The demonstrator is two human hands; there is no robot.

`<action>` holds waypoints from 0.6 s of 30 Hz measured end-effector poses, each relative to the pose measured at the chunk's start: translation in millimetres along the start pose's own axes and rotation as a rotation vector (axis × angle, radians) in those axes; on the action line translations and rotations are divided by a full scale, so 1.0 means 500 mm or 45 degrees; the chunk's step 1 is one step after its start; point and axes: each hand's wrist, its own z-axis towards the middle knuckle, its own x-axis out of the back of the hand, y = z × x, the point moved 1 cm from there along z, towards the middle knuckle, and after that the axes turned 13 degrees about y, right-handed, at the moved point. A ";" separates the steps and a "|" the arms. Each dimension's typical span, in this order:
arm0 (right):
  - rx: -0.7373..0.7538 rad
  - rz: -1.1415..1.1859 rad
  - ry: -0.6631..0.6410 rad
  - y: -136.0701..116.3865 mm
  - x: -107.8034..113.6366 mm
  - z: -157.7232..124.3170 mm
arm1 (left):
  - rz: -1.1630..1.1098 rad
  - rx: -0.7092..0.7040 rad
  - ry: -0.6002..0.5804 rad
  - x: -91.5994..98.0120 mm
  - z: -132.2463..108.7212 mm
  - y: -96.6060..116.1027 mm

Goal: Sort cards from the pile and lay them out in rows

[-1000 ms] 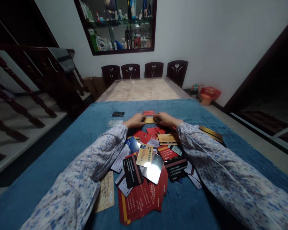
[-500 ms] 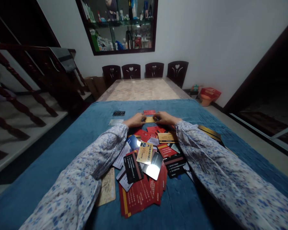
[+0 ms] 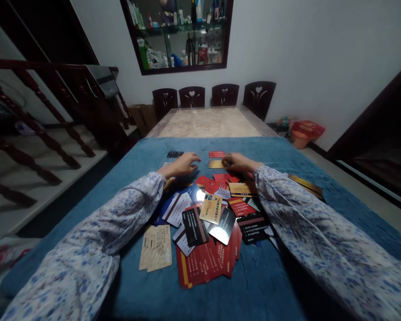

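Observation:
A loose pile of plastic cards [image 3: 210, 223], red, black, gold and white, lies on a blue cloth [image 3: 137, 151] in front of me. Beyond the pile a gold card [image 3: 215, 164] lies flat, with a red card [image 3: 217, 154] just behind it. My right hand [image 3: 239, 162] rests with its fingertips on the gold card's right edge. My left hand [image 3: 182, 165] hovers to the left of that card, fingers spread, holding nothing. A black card [image 3: 175, 154] lies further left. Both arms wear flowered sleeves.
A marble table top [image 3: 207, 122] extends past the cloth, with several dark chairs [image 3: 224, 94] at its far end. A wooden stair rail [image 3: 53, 107] stands on the left. A wall cabinet [image 3: 182, 33] holds bottles. Gold cards [image 3: 305, 185] lie at the cloth's right edge.
My left hand has let go of the gold card and moved left, fingers spreading. The right hand stays on the card. The view has shifted slightly.

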 end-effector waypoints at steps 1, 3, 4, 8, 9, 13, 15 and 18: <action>0.001 -0.001 0.004 -0.001 0.000 -0.001 | -0.007 -0.005 0.013 0.009 -0.011 -0.002; 0.003 -0.010 0.006 -0.003 0.001 -0.002 | -0.014 0.000 0.031 0.027 -0.031 -0.006; 0.002 -0.018 0.004 -0.005 0.002 -0.004 | -0.018 0.004 0.041 0.035 -0.041 -0.008; 0.005 -0.059 0.026 -0.012 0.012 -0.013 | -0.043 0.026 0.062 0.068 -0.079 -0.015; 0.008 -0.071 0.039 -0.015 0.016 -0.017 | -0.053 0.038 0.065 0.075 -0.088 -0.015; 0.035 -0.103 0.104 -0.032 0.035 -0.032 | -0.077 0.100 0.070 0.096 -0.125 -0.015; 0.053 -0.107 0.127 -0.047 0.046 -0.038 | -0.086 0.132 0.073 0.102 -0.143 -0.015; 0.091 -0.111 0.127 -0.076 0.058 -0.044 | -0.091 0.168 0.075 0.107 -0.166 -0.020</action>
